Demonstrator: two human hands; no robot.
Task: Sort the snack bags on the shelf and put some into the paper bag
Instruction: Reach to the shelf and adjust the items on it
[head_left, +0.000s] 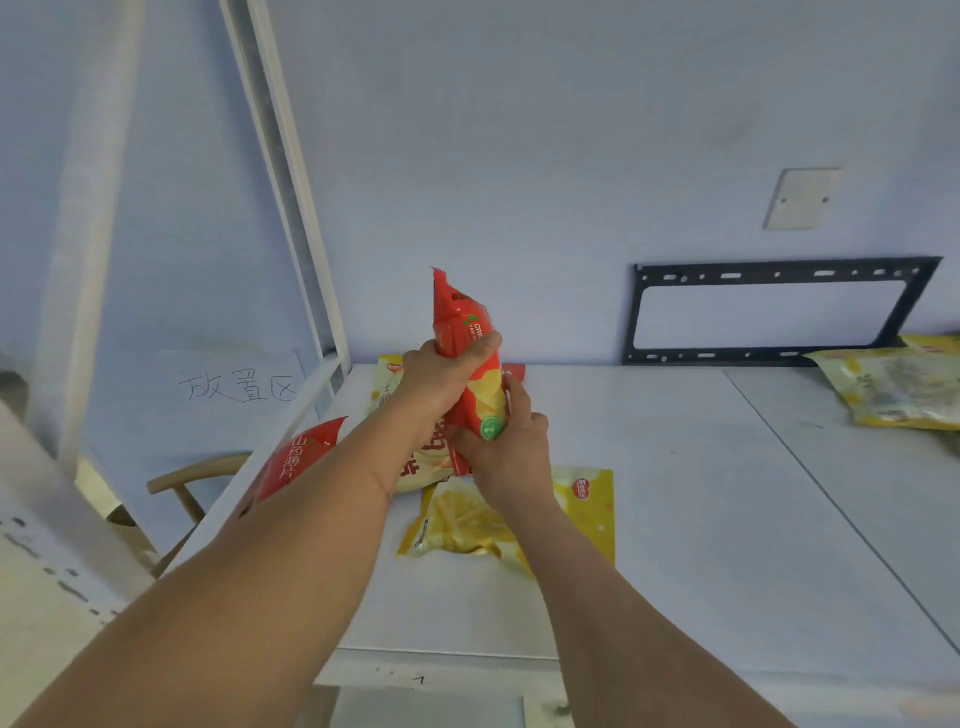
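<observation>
A red snack bag (464, 322) stands upright above the white shelf (675, 519), edge-on to me. My left hand (441, 379) grips its middle with the thumb wrapped over the front. My right hand (511, 447) holds its lower end from the right. Under my hands lie a yellow snack bag (467, 525) with fries on it and a pale bag (421, 467) with red lettering. Another red bag (298, 457) sits at the shelf's left edge, partly hidden by my left forearm. A paper bag is not in view.
More yellow snack bags (893, 389) lie at the shelf's far right. A black metal bracket (769, 312) leans on the wall behind. A white shelf post (291, 182) rises at the left. A sheet with handwriting (239, 384) and a wooden chair (192, 483) are lower left.
</observation>
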